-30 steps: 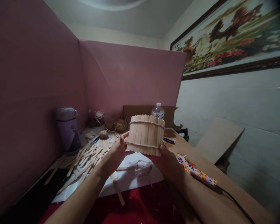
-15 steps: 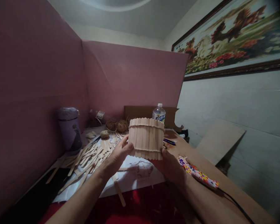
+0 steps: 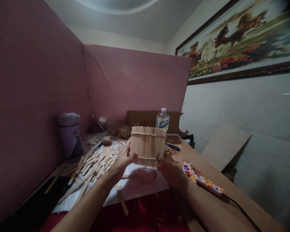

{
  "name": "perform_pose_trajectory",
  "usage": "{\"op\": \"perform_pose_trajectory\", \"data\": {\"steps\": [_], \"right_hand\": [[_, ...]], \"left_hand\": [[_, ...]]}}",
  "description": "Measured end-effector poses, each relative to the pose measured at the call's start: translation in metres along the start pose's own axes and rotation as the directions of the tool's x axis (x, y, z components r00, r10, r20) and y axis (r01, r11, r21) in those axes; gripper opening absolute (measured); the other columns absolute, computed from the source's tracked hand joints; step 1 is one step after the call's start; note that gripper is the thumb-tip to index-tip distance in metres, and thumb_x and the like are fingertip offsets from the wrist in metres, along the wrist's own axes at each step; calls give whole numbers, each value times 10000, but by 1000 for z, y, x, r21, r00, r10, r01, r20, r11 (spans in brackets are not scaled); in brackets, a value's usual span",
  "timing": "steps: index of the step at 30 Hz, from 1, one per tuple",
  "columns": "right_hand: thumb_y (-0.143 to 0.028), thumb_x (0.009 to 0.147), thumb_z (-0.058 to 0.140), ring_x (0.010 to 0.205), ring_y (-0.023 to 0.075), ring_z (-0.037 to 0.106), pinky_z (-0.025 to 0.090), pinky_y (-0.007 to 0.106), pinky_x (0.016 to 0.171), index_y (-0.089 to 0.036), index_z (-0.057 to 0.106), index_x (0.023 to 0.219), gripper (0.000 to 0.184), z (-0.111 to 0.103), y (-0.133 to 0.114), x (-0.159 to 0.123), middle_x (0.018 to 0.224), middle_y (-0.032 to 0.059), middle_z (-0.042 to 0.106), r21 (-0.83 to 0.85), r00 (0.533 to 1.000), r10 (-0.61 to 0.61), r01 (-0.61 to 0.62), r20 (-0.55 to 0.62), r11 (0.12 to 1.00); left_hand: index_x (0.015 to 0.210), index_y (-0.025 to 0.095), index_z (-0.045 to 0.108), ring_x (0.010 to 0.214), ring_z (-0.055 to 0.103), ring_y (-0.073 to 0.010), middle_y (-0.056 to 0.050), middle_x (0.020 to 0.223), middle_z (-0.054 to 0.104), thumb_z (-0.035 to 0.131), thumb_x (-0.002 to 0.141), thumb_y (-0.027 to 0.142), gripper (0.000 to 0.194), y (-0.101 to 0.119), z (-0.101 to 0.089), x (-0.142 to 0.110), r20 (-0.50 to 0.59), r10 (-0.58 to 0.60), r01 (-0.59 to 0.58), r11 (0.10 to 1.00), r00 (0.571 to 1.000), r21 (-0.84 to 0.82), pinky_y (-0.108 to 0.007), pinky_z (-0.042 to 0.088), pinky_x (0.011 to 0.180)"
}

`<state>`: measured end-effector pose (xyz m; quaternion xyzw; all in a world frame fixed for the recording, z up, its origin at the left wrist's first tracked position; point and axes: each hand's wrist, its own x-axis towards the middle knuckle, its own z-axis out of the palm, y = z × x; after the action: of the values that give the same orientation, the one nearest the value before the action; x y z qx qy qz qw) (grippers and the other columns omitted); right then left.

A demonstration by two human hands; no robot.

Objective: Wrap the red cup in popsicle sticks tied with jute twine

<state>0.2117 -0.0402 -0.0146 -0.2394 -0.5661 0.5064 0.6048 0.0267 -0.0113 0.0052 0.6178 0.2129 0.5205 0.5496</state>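
Between my two hands I hold up a container made of upright popsicle sticks (image 3: 148, 145), with a band of twine near its top and another near its bottom. My left hand (image 3: 125, 159) grips its left side, thumb on the front face. At the lower right edge, my right hand (image 3: 168, 166) grips it, thumb on the front and the other fingers mostly hidden behind. The container is raised above a white sheet (image 3: 145, 190) on the table. Its inside and far side are out of sight.
Loose popsicle sticks (image 3: 94, 167) lie heaped on the left. Behind them are twine balls (image 3: 124, 131) and a purple tumbler (image 3: 71, 137). A plastic bottle (image 3: 162, 120) stands at the back. To the right lie a blue pen (image 3: 173, 147) and a flower-patterned glue gun (image 3: 201, 178) with a black cord.
The container has shifted slightly left and down, and turned a little, with both hands still on it. The whole view has also moved slightly.
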Motion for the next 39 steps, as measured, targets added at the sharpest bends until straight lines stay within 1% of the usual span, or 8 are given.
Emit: {"op": "perform_pose_trajectory", "data": {"steps": [4,7,13,20,25,28,33,39], "right_hand": [[-386,746,712,1082,277,625,488,461,958,-248,594,1206,495,-1,5,-2,1049,62,720,60,999,46,-47,23,997],[-352,674,792,1144,288,582,470,451,972,-238,570,1228,608,-4,8,0,1129,65,691,0,1000,22,-22,21,1000],[-387,521,899,1157,306,544,478,428,919,-259,445,1331,937,-10,11,0,1266,90,605,-172,998,-57,59,16,983],[-442,526,888,1169,325,496,451,454,956,-256,417,1342,960,6,-2,-6,1270,105,558,-317,988,-154,139,-22,938],[-425,464,915,1204,339,467,407,466,1021,-246,369,1390,1089,14,-6,-6,1280,115,540,-424,971,-221,163,-89,891],[-450,509,892,1271,339,428,362,459,1071,-228,354,1414,1076,7,-1,-4,1343,124,510,-393,971,-236,204,-34,897],[-456,637,825,1304,307,427,387,428,1059,-274,368,1424,928,2,2,-3,1362,92,530,-309,972,-232,212,-29,927],[-429,598,863,1328,330,402,368,473,1078,-286,386,1425,966,0,1,-4,1339,91,553,-322,971,-237,215,-30,922]], "left_hand": [[1449,189,360,1189,547,-381,-178,1325,577,733,557,711,1098,1,-1,1,-19,34,-33,998,999,50,-420,476,927],[1433,180,361,1183,545,-395,-181,1288,599,760,559,675,1081,8,0,-1,-40,26,-23,996,999,83,-446,470,937],[1417,200,366,1203,535,-368,-153,1296,597,884,503,349,1061,19,3,-5,18,-2,1,998,1000,69,-438,478,965],[1403,219,386,1233,523,-385,-153,1312,600,908,454,255,1084,6,-9,2,73,62,-68,995,995,78,-464,474,1005],[1403,192,378,1238,519,-395,-184,1323,581,940,361,292,1188,10,2,5,10,132,-132,987,991,90,-496,426,1053],[1381,191,405,1238,518,-394,-187,1356,552,945,341,303,1177,15,7,3,6,119,-119,987,993,104,-501,422,1055],[1347,191,458,1261,498,-388,-171,1322,585,936,385,256,1076,13,0,2,74,104,-114,982,992,153,-487,424,1054],[1321,217,498,1211,540,-376,-142,1256,633,900,445,181,965,18,1,-4,78,36,-52,977,996,208,-506,446,1019]]}}
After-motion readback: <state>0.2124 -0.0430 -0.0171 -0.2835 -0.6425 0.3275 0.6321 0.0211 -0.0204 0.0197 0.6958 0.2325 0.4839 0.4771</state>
